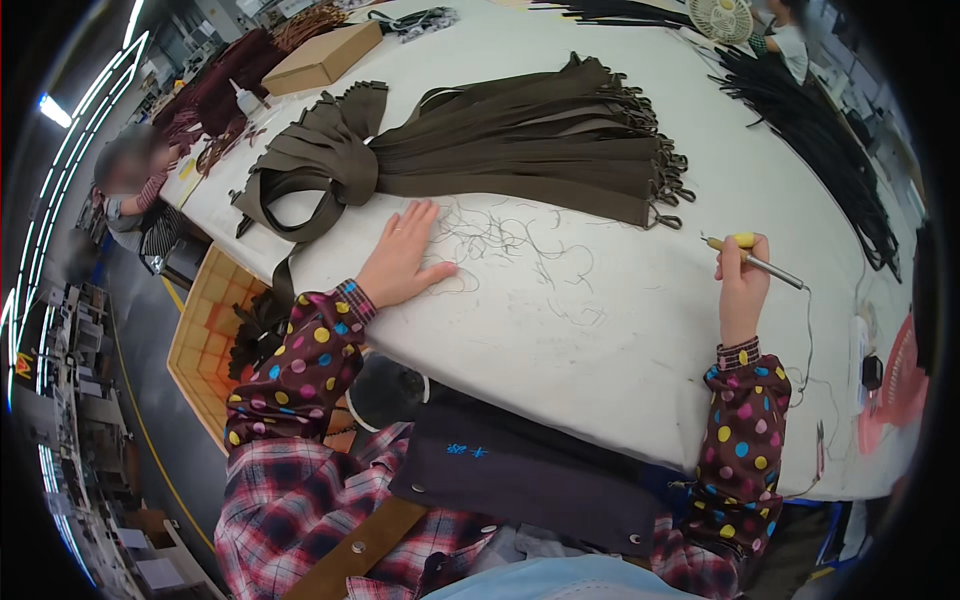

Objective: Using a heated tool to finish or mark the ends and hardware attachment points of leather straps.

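My left hand (398,262) lies flat on the white table (620,375), fingers stretched and thumb apart, beside a tangle of loose dark threads (490,236). My right hand (742,300) grips a soldering iron (778,270), a slim pen-like tool with a yellow grip and a cord at its metal end. Its thin tip points left, above the table and apart from the straps. Just beyond both hands lies a bundle of dark olive straps (520,150), gathered in a wrapped loop at the left. Metal snap hooks (668,178) fan out at its right end.
An orange crate (205,345) with dark straps stands below the table's left edge. Far left are a cardboard box (325,58) and a white bottle (246,99). Black straps (815,150) and a pink fan (893,385) lie right. Another person (140,185) sits at the left.
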`<action>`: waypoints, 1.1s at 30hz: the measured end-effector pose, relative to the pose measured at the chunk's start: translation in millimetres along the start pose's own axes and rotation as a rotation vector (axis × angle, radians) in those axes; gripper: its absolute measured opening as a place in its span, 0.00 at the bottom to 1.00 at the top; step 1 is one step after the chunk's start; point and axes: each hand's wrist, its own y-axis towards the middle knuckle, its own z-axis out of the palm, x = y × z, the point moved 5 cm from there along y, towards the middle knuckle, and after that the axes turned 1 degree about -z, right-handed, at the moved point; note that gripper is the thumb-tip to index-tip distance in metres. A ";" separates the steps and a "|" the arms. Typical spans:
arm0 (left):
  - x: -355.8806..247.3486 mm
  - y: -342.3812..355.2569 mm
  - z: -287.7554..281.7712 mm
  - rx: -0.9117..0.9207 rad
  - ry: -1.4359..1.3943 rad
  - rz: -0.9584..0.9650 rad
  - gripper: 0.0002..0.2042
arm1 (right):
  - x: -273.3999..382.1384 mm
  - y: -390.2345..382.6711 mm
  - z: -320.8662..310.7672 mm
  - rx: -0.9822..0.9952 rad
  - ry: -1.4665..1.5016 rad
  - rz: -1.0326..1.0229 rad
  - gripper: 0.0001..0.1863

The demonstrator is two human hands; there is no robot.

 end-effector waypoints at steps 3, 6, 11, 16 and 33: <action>-61.6 44.8 19.4 0.034 -0.124 0.239 0.41 | 0.2 -0.1 1.6 -0.001 -0.045 -0.011 0.07; -144.0 70.8 41.7 0.121 -0.158 0.476 0.39 | -4.6 -0.9 -2.1 -0.025 0.019 0.007 0.08; -210.3 41.1 48.5 0.193 -0.060 0.767 0.31 | -3.6 -2.1 -3.3 -0.020 0.033 -0.006 0.08; -136.2 -39.7 4.2 0.477 -0.092 0.796 0.25 | 3.3 -1.9 0.5 -0.014 0.050 -0.013 0.07; -6.8 201.0 -64.8 -0.396 -0.152 0.273 0.15 | -2.3 3.2 -15.0 -0.081 -0.039 -0.032 0.07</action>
